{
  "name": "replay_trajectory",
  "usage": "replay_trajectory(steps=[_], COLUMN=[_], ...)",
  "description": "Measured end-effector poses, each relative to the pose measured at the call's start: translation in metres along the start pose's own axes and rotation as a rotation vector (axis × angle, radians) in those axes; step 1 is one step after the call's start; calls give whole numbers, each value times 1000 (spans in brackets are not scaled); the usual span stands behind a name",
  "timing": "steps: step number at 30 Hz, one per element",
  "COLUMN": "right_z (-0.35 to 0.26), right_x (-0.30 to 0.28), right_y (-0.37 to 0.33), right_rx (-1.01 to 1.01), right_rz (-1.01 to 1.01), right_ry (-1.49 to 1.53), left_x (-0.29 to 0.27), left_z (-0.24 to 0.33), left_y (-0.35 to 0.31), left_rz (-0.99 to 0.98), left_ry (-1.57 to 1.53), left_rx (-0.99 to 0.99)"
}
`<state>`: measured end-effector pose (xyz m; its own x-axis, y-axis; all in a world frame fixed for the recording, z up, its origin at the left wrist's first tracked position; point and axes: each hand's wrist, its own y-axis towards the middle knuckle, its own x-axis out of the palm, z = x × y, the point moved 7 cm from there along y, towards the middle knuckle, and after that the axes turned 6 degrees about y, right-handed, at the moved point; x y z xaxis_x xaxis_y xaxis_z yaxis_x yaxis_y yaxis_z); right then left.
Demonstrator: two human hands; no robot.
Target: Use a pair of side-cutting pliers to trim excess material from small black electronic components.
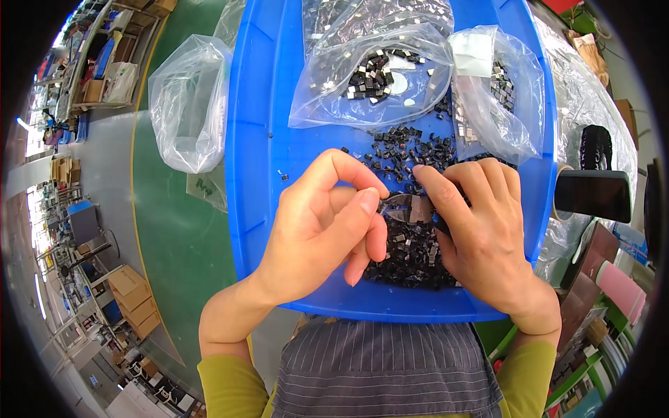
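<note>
Over a blue plastic tray point(268, 202), my left hand point(320, 223) pinches thumb and forefinger together at a tiny black part point(382, 202), mostly covered by the fingertips. Close beside it, my right hand point(481, 223) is curled around a hand tool with a dull metal head point(417, 208) and a dark grip. Its fingers hide most of the tool, so its exact kind is unclear. The metal head points toward the left fingertips. Beneath both hands lies a heap of small black parts point(411, 261), and a looser scatter of the same parts point(397, 150) spreads behind them.
Clear plastic bags point(376, 76) with black and silvery parts lie across the tray's far half, another bag point(498, 97) at its right. A crumpled clear bag point(188, 104) hangs by the left rim. A phone-like black device point(592, 196) juts in at the right edge.
</note>
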<state>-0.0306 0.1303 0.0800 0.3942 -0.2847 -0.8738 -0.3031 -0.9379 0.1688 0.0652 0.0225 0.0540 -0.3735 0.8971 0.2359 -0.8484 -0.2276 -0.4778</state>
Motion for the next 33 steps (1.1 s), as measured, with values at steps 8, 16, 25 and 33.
replay_trajectory(steps=[8, 16, 25, 33], right_z=[-2, -4, -5, -4], right_x=[4, 7, 12, 12], right_y=[-4, -5, -9, -7], right_rx=[12, -50, -33, -45], right_rz=[-30, 72, -52, 22], right_ry=[-113, -174, -123, -98], left_x=[2, 2, 1, -2], left_z=[1, 3, -1, 0], left_y=[0, 0, 2, 2], left_rz=[23, 7, -57, -13], left_ry=[111, 197, 255, 171], left_rx=[39, 139, 202, 197])
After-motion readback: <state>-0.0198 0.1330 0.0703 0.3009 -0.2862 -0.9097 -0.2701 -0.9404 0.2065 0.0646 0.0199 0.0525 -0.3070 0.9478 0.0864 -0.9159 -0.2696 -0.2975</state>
